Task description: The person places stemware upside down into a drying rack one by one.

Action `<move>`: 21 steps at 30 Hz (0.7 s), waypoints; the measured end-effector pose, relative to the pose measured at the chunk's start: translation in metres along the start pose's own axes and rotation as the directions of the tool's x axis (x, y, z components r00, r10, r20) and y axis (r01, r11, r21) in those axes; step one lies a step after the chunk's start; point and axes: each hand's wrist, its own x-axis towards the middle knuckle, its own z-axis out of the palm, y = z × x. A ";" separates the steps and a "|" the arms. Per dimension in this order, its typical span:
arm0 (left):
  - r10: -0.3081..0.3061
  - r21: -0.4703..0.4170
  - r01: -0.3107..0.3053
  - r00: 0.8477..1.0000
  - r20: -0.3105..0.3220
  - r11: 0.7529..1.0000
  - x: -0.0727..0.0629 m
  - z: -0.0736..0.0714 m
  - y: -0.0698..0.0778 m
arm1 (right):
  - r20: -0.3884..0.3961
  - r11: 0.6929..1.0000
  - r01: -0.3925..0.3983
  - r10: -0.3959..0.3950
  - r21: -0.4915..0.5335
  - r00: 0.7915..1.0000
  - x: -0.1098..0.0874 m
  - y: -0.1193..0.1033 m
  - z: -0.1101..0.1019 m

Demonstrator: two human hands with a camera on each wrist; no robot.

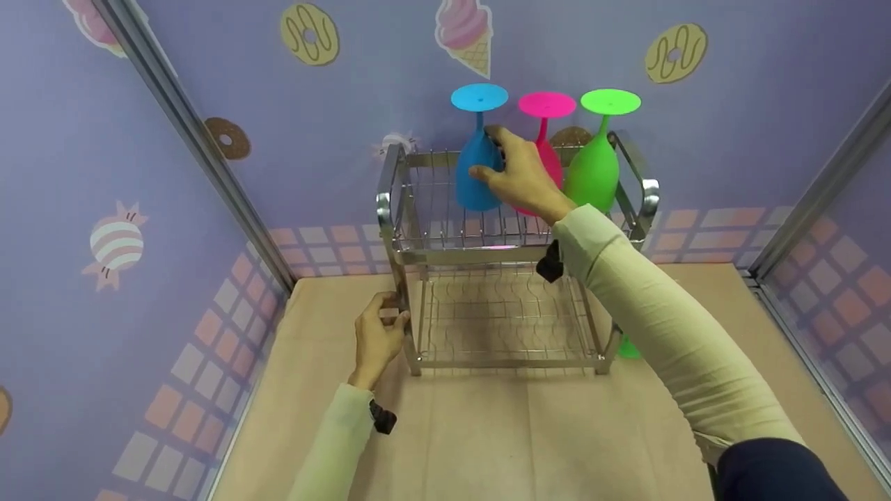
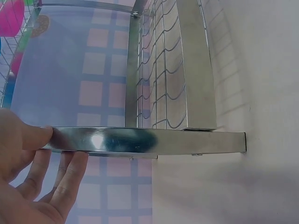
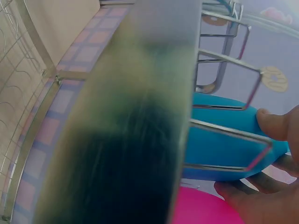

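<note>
On the top shelf of a metal rack (image 1: 480, 256) stand three goblets, upside down with their round bases up. My right hand (image 1: 523, 175) grips the bowl of the blue goblet (image 1: 475, 184), thumb on one side and fingers on the other, as the right wrist view also shows. Just right of it is the pink goblet (image 1: 550, 156), partly hidden by this hand. The green goblet (image 1: 595, 170) stands at the right end. Low on the rack's left side, my left hand (image 1: 378, 341) pinches the flat metal upright (image 2: 107, 140) between thumb and fingers.
The rack's lower shelf (image 1: 511, 320) has wavy wires. A green thing (image 1: 628, 348) shows on the table behind the rack's right front leg, mostly hidden. Patterned walls (image 1: 334, 139) close in the back and both sides of the beige tabletop (image 1: 480, 431).
</note>
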 end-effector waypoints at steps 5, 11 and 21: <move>0.001 0.007 -0.002 1.000 0.009 1.000 -0.001 -0.002 0.001 | 0.019 1.000 -0.029 0.029 -0.006 0.999 0.003 0.003 0.009; 0.012 0.023 -0.012 1.000 0.006 1.000 0.003 0.000 0.002 | 0.005 0.998 -0.040 0.040 -0.051 0.999 0.005 0.003 0.011; 0.012 0.020 -0.011 1.000 -0.011 1.000 0.003 0.000 -0.001 | 0.015 0.994 -0.083 0.084 -0.072 0.996 0.005 0.001 0.014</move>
